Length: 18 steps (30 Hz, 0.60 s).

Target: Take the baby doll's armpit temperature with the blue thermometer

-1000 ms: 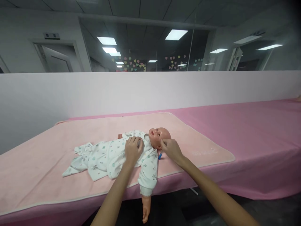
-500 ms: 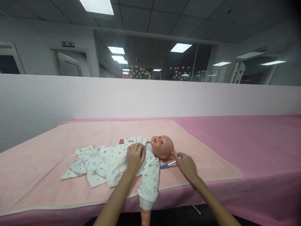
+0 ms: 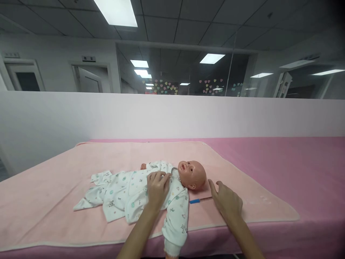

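Lying face up across a peach blanket (image 3: 237,180), a baby doll (image 3: 138,189) in printed white clothes (image 3: 115,194) has its bald head (image 3: 192,174) toward the right and its empty trouser legs toward the left. The blanket is spread over a pink-covered counter (image 3: 283,172), and the doll's near arm reaches past the front edge, sleeve and all. The left hand (image 3: 158,190) rests on the doll's chest just below the collar, fingers bent; whether it grasps the fabric or anything beneath the fingers, I cannot tell. Just beside the crown, apart from it, the right hand (image 3: 228,201) has two digits spread from each other. A slim stick with a blue end (image 3: 194,201) lies below the doll's ear, its thin shaft running toward the right hand, where its far end is hidden; I cannot tell whether the hand grips it. Behind the counter stands a plain white partition (image 3: 188,117), with heart-shaped stickers (image 3: 169,88) visible beyond.
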Available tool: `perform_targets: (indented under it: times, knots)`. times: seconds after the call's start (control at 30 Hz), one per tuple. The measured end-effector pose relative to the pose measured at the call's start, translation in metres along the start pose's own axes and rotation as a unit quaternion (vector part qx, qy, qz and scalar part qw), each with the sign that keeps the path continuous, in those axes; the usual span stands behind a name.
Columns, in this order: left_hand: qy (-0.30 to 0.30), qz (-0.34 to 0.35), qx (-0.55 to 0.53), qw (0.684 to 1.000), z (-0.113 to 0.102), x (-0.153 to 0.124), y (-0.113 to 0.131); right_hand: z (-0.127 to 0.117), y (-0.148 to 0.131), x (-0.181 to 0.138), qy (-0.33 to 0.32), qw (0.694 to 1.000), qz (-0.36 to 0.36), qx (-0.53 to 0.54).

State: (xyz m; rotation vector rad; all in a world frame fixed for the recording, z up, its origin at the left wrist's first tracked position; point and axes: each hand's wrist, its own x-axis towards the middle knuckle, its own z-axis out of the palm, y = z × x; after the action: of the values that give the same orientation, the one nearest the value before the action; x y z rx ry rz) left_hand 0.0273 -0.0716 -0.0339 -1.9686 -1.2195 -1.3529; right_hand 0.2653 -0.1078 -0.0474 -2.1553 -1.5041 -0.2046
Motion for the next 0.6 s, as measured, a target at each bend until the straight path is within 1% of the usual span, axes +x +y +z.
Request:
perform_targets:
  times: [0.03, 0.1, 0.13, 0.17, 0.2, 0.23, 0.3, 0.33, 0.4, 0.5, 0.6]
  knots:
    - [-0.001, 0.001, 0.001, 1.000, 0.000, 0.000, 0.000, -0.001, -0.010, -0.002, 0.029, 0.999, -0.011, 0.026]
    - [-0.007, 0.004, 0.003, 1.000, 0.000, 0.000, 0.001, 0.001, -0.042, -0.006, 0.087, 0.987, -0.073, 0.116]
    - [-0.013, 0.005, 0.003, 1.000, -0.001, -0.001, 0.002, 0.004, -0.062, -0.007, 0.117, 0.967, -0.130, 0.184]
    - [-0.017, 0.005, 0.004, 1.000, -0.001, -0.002, 0.002, 0.008, -0.083, -0.009, 0.141, 0.939, -0.194, 0.247]
    - [-0.019, 0.002, 0.004, 1.000, -0.001, -0.003, 0.001, 0.014, -0.104, -0.010, 0.148, 0.910, -0.248, 0.296]
    - [-0.016, -0.004, 0.003, 1.000, -0.001, -0.004, 0.001, 0.020, -0.122, -0.010, 0.138, 0.890, -0.276, 0.336]
    - [-0.004, -0.025, 0.000, 1.000, 0.000, -0.006, 0.000, 0.033, -0.146, -0.010, 0.107, 0.861, -0.297, 0.399]
    - [0.002, -0.036, 0.000, 0.999, 0.000, -0.006, -0.001, 0.039, -0.152, -0.009, 0.093, 0.851, -0.297, 0.422]
    - [0.000, -0.057, -0.001, 0.998, 0.000, -0.006, -0.001, 0.047, -0.153, -0.006, 0.078, 0.840, -0.292, 0.451]
    - [-0.013, -0.076, -0.007, 0.997, 0.000, -0.006, 0.001, 0.053, -0.143, -0.005, 0.072, 0.834, -0.286, 0.466]
    - [-0.013, -0.087, -0.015, 0.996, -0.001, -0.006, 0.003, 0.056, -0.138, -0.005, 0.067, 0.832, -0.282, 0.472]
